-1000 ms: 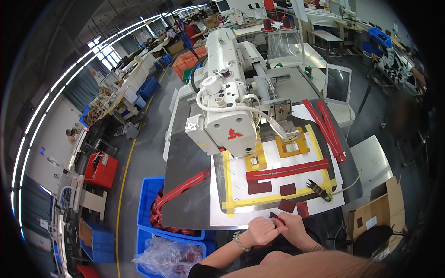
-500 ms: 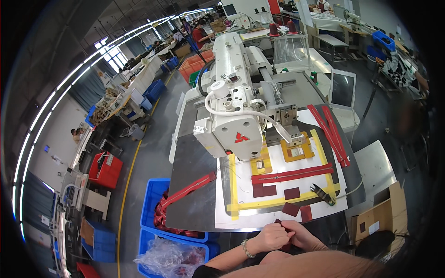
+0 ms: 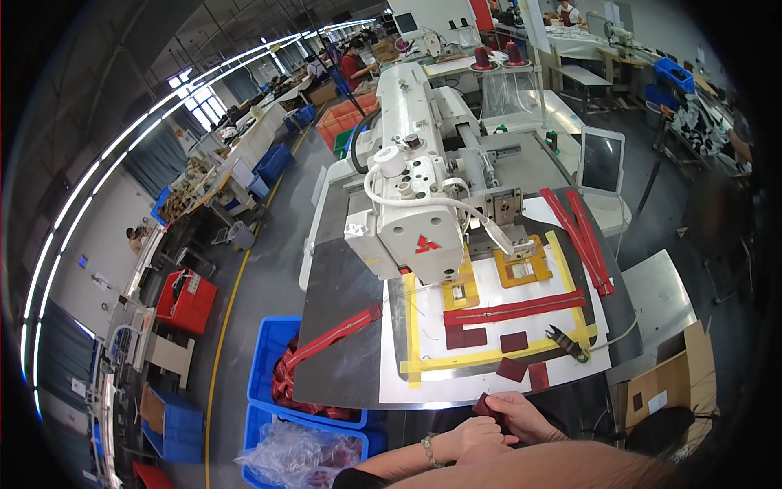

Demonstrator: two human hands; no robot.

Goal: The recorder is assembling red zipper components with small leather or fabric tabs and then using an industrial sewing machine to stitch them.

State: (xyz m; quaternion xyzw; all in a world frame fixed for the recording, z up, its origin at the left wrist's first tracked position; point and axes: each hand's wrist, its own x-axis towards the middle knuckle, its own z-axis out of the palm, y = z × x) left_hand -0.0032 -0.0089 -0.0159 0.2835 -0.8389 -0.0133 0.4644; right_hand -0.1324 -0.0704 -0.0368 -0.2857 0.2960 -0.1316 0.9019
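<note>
Close to my body, below the front edge of the machine table, my two hands meet. A small dark red patch (image 3: 486, 407) sticks up from the fingers of my right hand (image 3: 528, 419), which pinches it. My left hand (image 3: 466, 441), with a bracelet at the wrist, is curled up against the right; anything inside its fingers is hidden. On the white sheet (image 3: 399, 389) just beyond lie several more dark red patches (image 3: 511, 369), one long red zipper (image 3: 515, 308) laid crosswise, and thread snippers (image 3: 568, 343) at the right.
A white sewing machine (image 3: 423, 236) with yellow clamp frames (image 3: 521, 265) stands over the sheet. More red zippers (image 3: 582, 236) lie at the right; another zipper (image 3: 338, 334) hangs over the left table edge. Blue bins (image 3: 265, 350) stand left, a cardboard box (image 3: 692, 367) right.
The dark red patch shows more above my fingers now. My left hand has dropped slightly toward my body, while my right hand has turned to show its fingers on the patch.
</note>
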